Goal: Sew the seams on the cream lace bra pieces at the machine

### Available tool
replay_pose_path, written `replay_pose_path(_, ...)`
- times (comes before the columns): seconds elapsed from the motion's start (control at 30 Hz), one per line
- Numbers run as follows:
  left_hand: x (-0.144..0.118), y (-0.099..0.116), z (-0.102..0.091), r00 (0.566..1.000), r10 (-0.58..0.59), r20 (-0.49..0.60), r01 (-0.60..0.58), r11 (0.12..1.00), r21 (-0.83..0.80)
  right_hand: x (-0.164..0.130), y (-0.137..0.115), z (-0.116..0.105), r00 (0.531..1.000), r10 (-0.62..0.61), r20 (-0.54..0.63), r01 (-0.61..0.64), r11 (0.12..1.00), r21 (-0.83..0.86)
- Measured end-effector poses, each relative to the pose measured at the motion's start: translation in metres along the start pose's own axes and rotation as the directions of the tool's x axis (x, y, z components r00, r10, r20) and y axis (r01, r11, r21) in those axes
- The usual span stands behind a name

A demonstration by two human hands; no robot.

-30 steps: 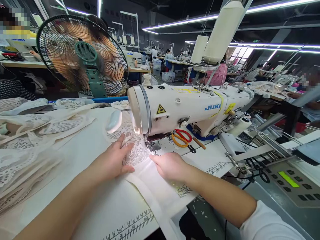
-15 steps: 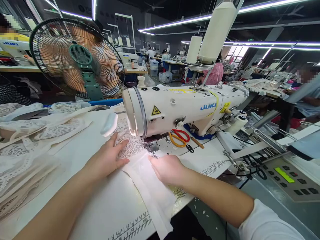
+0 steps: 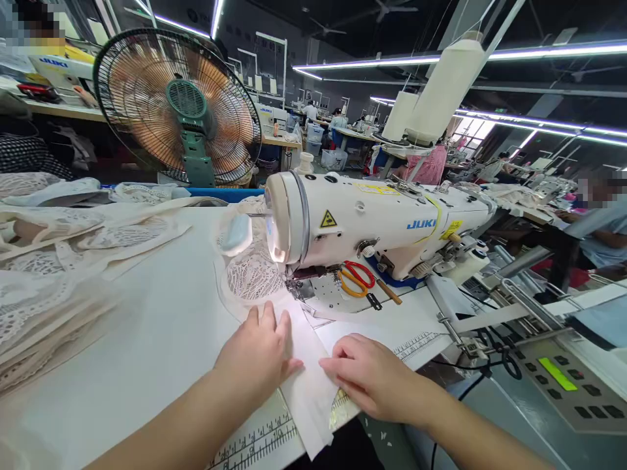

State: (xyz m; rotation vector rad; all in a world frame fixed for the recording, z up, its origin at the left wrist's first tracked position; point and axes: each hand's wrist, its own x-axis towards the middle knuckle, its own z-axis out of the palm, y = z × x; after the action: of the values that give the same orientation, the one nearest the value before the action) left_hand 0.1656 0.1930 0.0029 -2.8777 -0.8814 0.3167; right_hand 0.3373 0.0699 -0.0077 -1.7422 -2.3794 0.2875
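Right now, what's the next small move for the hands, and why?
Probably guide the white fabric gently toward the sewing machine: its far end lies near that machine, the left hand rests on the fabric and the right hand touches it too.

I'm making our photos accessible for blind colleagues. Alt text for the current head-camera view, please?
A person's left hand lies on white fabric in front of a white JUKI sewing machine, and the right hand is at the fabric's edge. Lace pieces lie to the left; a large fan stands behind.
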Motion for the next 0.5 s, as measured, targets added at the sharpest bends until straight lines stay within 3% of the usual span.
replay_pose_path(0.3, 0.010, -0.021, 0.010, 0.993, 0.008, -0.117, -0.021, 0.994, -0.110, -0.001, 0.005, 0.004, 1.000, -0.010, -0.029, 0.012, 0.999, 0.049)
replay_pose_path(0.5, 0.017, -0.032, 0.007, 0.999, -0.006, -0.049, 0.002, 0.997, -0.077, 0.005, 0.009, 0.006, 1.000, -0.012, -0.014, 0.013, 1.000, 0.012)
